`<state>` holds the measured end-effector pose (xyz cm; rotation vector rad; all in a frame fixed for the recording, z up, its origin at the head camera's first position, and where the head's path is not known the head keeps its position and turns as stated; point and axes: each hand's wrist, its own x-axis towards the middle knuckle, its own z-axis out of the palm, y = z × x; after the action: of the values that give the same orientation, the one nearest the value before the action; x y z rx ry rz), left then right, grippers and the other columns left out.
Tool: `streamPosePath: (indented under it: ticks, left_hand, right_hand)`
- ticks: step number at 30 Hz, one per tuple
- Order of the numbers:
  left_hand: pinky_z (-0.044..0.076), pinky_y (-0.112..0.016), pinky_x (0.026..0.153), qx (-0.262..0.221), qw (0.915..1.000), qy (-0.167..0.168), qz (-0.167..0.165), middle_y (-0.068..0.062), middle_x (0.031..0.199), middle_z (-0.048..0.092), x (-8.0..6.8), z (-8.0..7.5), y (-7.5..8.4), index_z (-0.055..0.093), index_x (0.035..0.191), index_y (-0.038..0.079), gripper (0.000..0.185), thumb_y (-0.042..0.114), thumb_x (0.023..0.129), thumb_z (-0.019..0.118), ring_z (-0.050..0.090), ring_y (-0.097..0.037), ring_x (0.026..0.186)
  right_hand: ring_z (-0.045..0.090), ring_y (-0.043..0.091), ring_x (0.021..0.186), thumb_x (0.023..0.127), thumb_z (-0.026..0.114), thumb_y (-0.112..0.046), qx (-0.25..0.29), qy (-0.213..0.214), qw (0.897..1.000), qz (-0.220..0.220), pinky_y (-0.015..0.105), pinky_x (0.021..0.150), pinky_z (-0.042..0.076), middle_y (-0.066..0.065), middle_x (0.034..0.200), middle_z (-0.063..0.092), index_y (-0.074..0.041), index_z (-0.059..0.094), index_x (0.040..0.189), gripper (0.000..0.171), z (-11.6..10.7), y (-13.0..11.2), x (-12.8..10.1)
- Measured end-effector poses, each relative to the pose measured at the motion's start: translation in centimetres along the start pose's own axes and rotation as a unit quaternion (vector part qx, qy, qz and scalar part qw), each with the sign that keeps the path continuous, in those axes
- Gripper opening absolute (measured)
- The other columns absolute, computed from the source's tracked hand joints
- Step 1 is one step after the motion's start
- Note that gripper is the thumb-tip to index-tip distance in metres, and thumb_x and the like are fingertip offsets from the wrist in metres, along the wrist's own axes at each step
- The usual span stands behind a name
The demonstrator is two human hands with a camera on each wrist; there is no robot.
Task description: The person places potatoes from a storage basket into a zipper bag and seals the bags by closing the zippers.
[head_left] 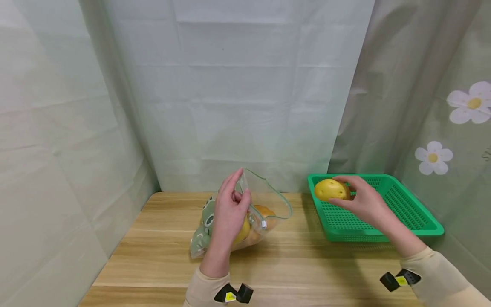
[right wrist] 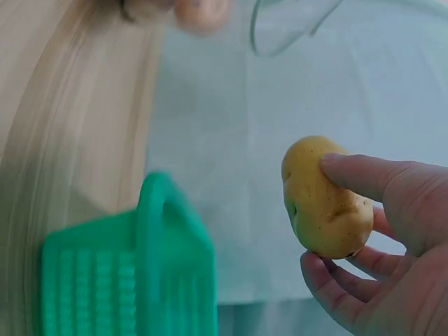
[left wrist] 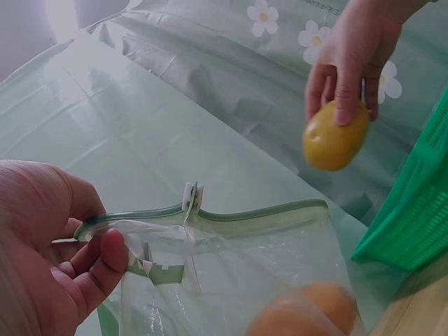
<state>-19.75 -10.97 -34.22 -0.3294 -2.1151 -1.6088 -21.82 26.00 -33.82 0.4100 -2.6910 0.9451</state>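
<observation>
While the wooden table (head_left: 299, 264) lies under both my arms, the green basket (head_left: 406, 213) sits on it well to the right of the bag (head_left: 245, 221). That clear zip bag lies on its side with its mouth lifted open, orange and yellow produce inside. My left hand (head_left: 230, 213) pinches the bag's rim between thumb and fingers, holding it up. My right hand (head_left: 364, 200) grips a yellow potato (head_left: 331, 189) with curled fingers, above the basket's near-left corner, right of the bag.
</observation>
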Motion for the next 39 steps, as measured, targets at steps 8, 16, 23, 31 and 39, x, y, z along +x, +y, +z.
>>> streamPosePath:
  ticks: [8, 16, 23, 31, 39]
  left_hand:
    - [0.051, -0.026, 0.056, -0.002, 1.0000, 0.000, 0.000, 0.003, 0.160, 0.053, 0.0, 0.0, 0.0, 0.057, 0.163, 0.022, 0.060, 0.007, 0.106, 0.068, 0.058, -0.020, 0.064]
    - [0.051, -0.026, 0.056, 0.001, 1.0000, 0.003, 0.005, 0.002, 0.159, 0.054, 0.0, 0.0, -0.1, 0.057, 0.163, 0.021, 0.060, 0.007, 0.106, 0.068, 0.059, -0.019, 0.063]
    - [0.051, -0.025, 0.057, 0.003, 1.0000, 0.004, 0.000, 0.003, 0.158, 0.054, 0.1, 0.1, -0.1, 0.057, 0.163, 0.021, 0.060, 0.006, 0.106, 0.068, 0.058, -0.019, 0.064]
    - [0.052, -0.025, 0.059, 0.003, 1.0000, 0.006, 0.001, 0.001, 0.158, 0.054, 0.1, 0.0, 0.1, 0.057, 0.162, 0.020, 0.060, 0.006, 0.105, 0.068, 0.058, -0.019, 0.066]
    - [0.052, -0.025, 0.058, 0.005, 1.0000, 0.003, 0.003, 0.001, 0.158, 0.055, 0.1, -0.1, -0.1, 0.058, 0.162, 0.020, 0.059, 0.007, 0.105, 0.069, 0.058, -0.019, 0.066]
  right_hand:
    - [0.065, 0.031, 0.114, 0.094, 0.091, -0.023, 0.053, 0.013, 0.998, -0.031, 0.022, 0.087, 0.059, 0.015, 0.141, 0.061, -0.005, 0.065, 0.146, 0.061, 1.6, -3.6, 0.2]
    - [0.065, 0.027, 0.113, 0.092, 0.093, -0.018, 0.090, 0.010, 0.994, -0.063, 0.032, 0.091, 0.062, 0.009, 0.138, 0.063, -0.011, 0.069, 0.144, 0.058, 3.5, -6.4, 0.7]
    - [0.064, 0.028, 0.115, 0.092, 0.093, -0.017, 0.125, -0.010, 0.990, -0.065, 0.040, 0.090, 0.064, 0.008, 0.142, 0.061, -0.014, 0.068, 0.145, 0.059, 5.4, -8.1, 1.2]
    - [0.065, 0.028, 0.115, 0.091, 0.093, -0.016, 0.140, -0.017, 0.987, -0.077, 0.037, 0.089, 0.064, 0.009, 0.142, 0.060, -0.014, 0.068, 0.147, 0.061, 7.1, -9.6, 1.9]
    - [0.066, 0.026, 0.116, 0.093, 0.091, -0.017, 0.154, -0.027, 0.983, -0.092, 0.036, 0.092, 0.064, 0.009, 0.141, 0.062, -0.014, 0.069, 0.147, 0.058, 9.0, -10.8, 2.3]
